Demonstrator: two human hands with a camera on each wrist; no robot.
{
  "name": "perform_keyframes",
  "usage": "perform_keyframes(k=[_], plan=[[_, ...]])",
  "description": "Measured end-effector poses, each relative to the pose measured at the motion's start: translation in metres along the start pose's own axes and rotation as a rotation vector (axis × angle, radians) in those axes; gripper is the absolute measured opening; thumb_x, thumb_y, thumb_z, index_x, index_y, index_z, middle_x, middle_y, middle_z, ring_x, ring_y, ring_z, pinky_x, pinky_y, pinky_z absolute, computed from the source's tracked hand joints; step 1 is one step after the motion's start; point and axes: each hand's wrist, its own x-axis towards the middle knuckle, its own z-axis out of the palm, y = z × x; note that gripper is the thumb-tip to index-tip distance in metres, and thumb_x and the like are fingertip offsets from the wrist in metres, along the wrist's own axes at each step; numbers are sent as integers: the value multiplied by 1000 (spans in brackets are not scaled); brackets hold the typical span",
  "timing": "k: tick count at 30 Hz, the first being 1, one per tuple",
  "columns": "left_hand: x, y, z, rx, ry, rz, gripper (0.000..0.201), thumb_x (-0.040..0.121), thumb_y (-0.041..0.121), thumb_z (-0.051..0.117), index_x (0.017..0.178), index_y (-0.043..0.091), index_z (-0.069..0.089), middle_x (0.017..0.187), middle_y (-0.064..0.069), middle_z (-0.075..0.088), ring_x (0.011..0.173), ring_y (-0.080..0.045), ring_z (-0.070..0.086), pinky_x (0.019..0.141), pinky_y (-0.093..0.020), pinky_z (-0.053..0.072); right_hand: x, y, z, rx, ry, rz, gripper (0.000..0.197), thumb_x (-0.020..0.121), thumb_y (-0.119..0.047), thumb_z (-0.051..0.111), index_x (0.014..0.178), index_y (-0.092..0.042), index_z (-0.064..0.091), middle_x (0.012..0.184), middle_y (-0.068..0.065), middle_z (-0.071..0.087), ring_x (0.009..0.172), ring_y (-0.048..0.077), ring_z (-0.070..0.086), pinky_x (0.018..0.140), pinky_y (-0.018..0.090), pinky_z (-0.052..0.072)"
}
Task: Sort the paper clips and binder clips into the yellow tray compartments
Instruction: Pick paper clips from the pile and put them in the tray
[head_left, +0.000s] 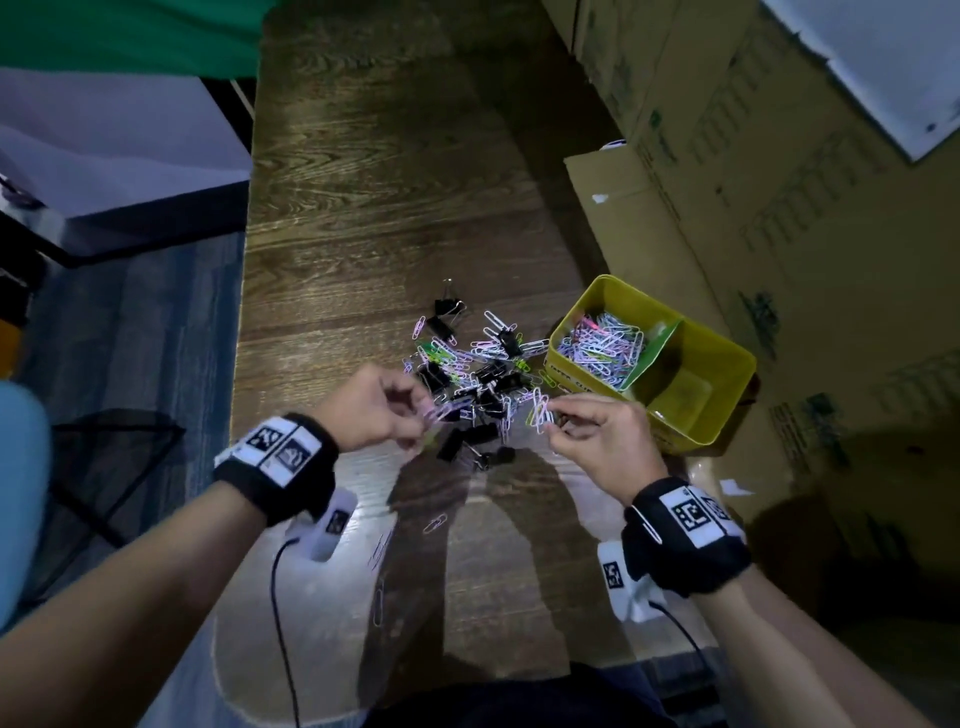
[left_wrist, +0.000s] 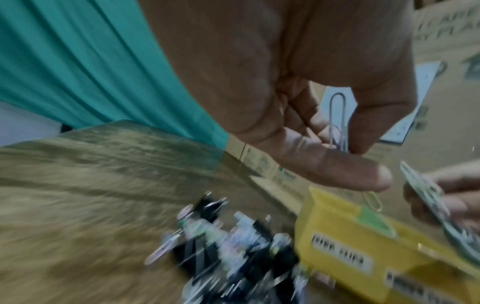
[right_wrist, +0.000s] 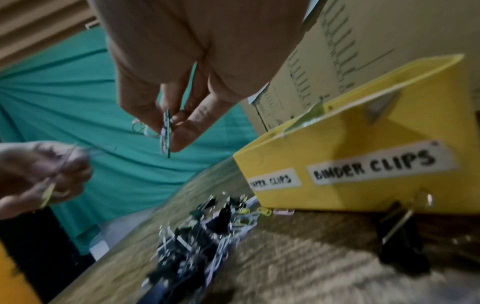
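Observation:
A mixed pile (head_left: 472, 374) of pastel paper clips and black binder clips lies on the wooden table (head_left: 363, 208). To its right stands the yellow tray (head_left: 727, 395), split by a green divider (head_left: 657, 353); its far compartment holds many paper clips (head_left: 602, 345), its near one looks empty. My left hand (head_left: 384, 410) hovers over the pile's near left edge and pinches paper clips (left_wrist: 337, 121). My right hand (head_left: 592, 431), just left of the tray, pinches a small bunch of paper clips (head_left: 540, 413). Labels on the tray front read PAPER CLIPS (right_wrist: 272, 179) and BINDER CLIPS (right_wrist: 374, 164).
Cardboard boxes (head_left: 753, 182) stand along the table's right side behind the tray. A few stray paper clips (head_left: 435, 524) lie near me. One binder clip (right_wrist: 397, 218) rests against the tray front. A green cloth (head_left: 130, 36) hangs at the far left; a black mesh bin (head_left: 104, 467) stands left of the table.

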Motion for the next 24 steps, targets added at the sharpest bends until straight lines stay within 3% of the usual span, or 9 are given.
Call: perform_keyframes(k=[4,9,10,12,14,16,18,21,24], plan=[[50,69,13,-82,-44,144,9,77,-16,62,75,-7,59,54,-8,64,46,-18,59,53,-26,54,14,-2,-26,73,112,-47,32,74,-1,76,104,-11,68,96,0,69,76,4,68,73,22,58],[124,104,60,-30,-65,100,13,79,-5,64,73,7,61,58,-10,64,50,-24,61,57,-36,56,39,-2,-53,-22,294,-89,22,72,-1,76,94,-6,75,92,0,70,68,8,67,68,11,54],[135,106,70,17,-38,75,13,79,-2,65,72,9,62,59,-9,65,51,-23,63,59,-34,56,44,-2,-58,-75,314,-78,21,73,-3,76,93,-6,75,90,1,71,67,7,66,69,6,50],[150,107,89,142,-12,52,5,78,4,67,76,9,67,63,-6,67,52,-17,64,55,-19,52,55,-5,-67,-186,308,-13,20,74,-8,75,94,-8,76,85,2,71,68,7,62,70,-3,40],[155,109,99,291,-25,41,12,76,12,69,88,12,71,69,-1,66,57,-10,61,53,-11,44,66,-8,-73,-261,241,97,22,76,-12,73,98,-10,75,81,2,70,73,11,61,75,3,42],[157,103,102,355,-7,30,24,77,19,68,100,18,71,73,0,67,65,-12,62,64,-16,45,79,-7,-75,-305,178,200,25,77,-13,71,102,-11,73,84,6,72,79,16,64,86,20,49],[157,92,99,254,26,10,26,78,18,67,104,19,70,79,-2,72,70,-14,68,74,-23,53,93,0,-72,-380,112,265,27,79,-12,70,105,-9,71,91,10,72,86,20,65,92,29,50],[148,76,86,24,54,-31,11,83,10,64,90,17,69,78,-7,72,73,-23,70,78,-36,56,112,12,-60,-557,-16,324,28,84,-8,65,111,-10,67,107,15,68,93,28,64,90,38,53],[130,67,70,-85,76,-34,15,86,7,62,78,19,66,79,-13,71,78,-31,70,81,-47,56,120,13,-51,-659,-103,360,31,86,-4,62,116,-8,63,112,20,65,95,33,64,85,44,55]])
